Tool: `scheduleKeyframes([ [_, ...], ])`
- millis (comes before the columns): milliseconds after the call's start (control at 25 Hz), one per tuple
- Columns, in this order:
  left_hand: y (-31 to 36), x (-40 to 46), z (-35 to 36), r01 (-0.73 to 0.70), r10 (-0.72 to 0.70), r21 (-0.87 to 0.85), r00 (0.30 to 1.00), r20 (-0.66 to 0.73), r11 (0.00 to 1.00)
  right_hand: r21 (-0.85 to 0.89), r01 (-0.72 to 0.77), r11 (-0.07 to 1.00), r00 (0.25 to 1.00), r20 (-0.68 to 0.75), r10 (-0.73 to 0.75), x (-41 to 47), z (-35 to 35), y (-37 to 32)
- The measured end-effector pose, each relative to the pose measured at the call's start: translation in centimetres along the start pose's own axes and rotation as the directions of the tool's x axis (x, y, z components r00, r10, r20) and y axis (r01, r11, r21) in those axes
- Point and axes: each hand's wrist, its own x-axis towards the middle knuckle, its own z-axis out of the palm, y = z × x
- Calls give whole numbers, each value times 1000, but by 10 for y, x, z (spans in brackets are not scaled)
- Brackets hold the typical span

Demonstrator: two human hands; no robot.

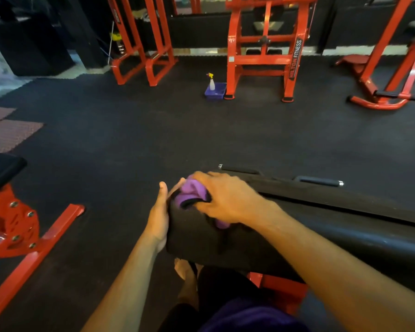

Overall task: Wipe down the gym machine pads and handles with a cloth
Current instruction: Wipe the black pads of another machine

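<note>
The right hand [222,196] bunches a purple cloth [192,190] against the end of a long black bench pad [297,226], its fingers curled over the wad so that the cloth stays gathered under the palm and bears on the vinyl. A fold of the cloth shows below the wrist, lying on the pad's top. The left hand [159,216] lies flat along the pad's end face, fingers straight and thumb up, holding nothing; by my reading it braces the pad and gives the wiping hand something to push against, so the corner can be rubbed firmly. The work seems to be at the pad's near end, with the long stretch to the right and the two black handles [319,180] beyond the pad's far edge likely yet to be wiped.

Well apart on the rubber floor [130,130], a spray bottle [211,82] stands in a blue tray [216,92] just beside the foot of a red machine frame [264,56], presumably parked there within reach for re-wetting the cloth. Another black pad [3,168] on red brackets sits at the left edge.
</note>
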Motion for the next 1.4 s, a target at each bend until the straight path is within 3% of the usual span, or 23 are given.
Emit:
scheduleKeyframes([
  [120, 3, -9, 9, -55, 62, 100, 995, -74, 993, 89, -134, 987, 991, 32, 131, -55, -34, 41],
  [280, -3, -13, 10, -265, 356, 386, 915, -188, 884, 113, -108, 988, 993, -40, 113, -69, -41, 42],
  [360, -8, -20, 18, -391, 567, 580, 810, -152, 714, 71, -64, 995, 991, -113, 72, -63, -36, 26],
  [440, -14, -24, 34, -543, 734, 700, 678, 39, 465, -35, -54, 998, 993, -109, 50, -59, -24, 13],
  [560, -24, -21, 47, -552, 760, 828, 580, 292, 102, -102, -115, 988, 991, -76, 108, -65, -15, 18],
  [640, -26, -17, 47, -485, 754, 874, 561, 341, -34, -17, -243, 970, 969, -46, 242, -88, -33, 48],
  [760, -27, -17, 45, -453, 755, 885, 542, 369, -107, 84, -402, 912, 916, 25, 401, -139, -70, 89],
  [840, -25, -16, 43, -457, 737, 875, 533, 414, -161, 121, -420, 899, 907, 67, 415, -152, -74, 100],
  [960, -18, -13, 38, -478, 691, 851, 540, 480, -218, 7, -399, 917, 917, -2, 399, -123, -60, 84],
  [1200, -14, -17, 39, -509, 688, 836, 533, 492, -204, -19, -234, 972, 972, -40, 233, -72, -30, 49],
  [1400, -14, -21, 39, -527, 699, 833, 533, 477, -166, 66, -402, 913, 912, -53, 406, -148, -61, 83],
])
